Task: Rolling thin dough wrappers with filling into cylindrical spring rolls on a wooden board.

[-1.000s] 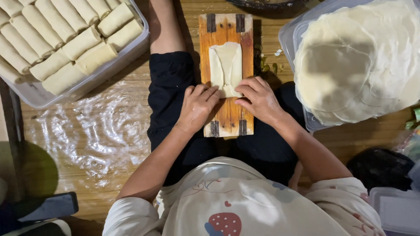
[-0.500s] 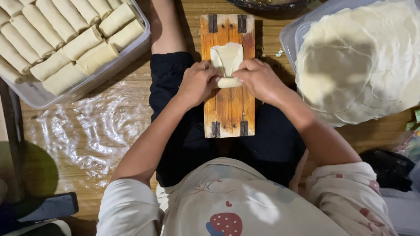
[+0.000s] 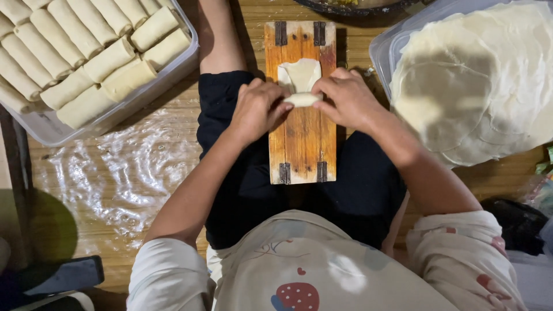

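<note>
With a tray of finished rolls (image 3: 86, 60) sitting at far left, the left hand (image 3: 259, 109) and right hand (image 3: 345, 99) are pinching opposite ends of a half-rolled wrapper (image 3: 302, 86) on the wooden board (image 3: 302, 144), keeping it tight, a wrapper stack (image 3: 484, 86) lying at right.

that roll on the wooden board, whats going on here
A person sits with a wooden board across their lap. Both hands, left hand and right hand, pinch the ends of a partly rolled wrapper, its far flap lying flat on the board. A clear tray of finished rolls sits to their left, and a container of flat round wrappers to their right.
</note>
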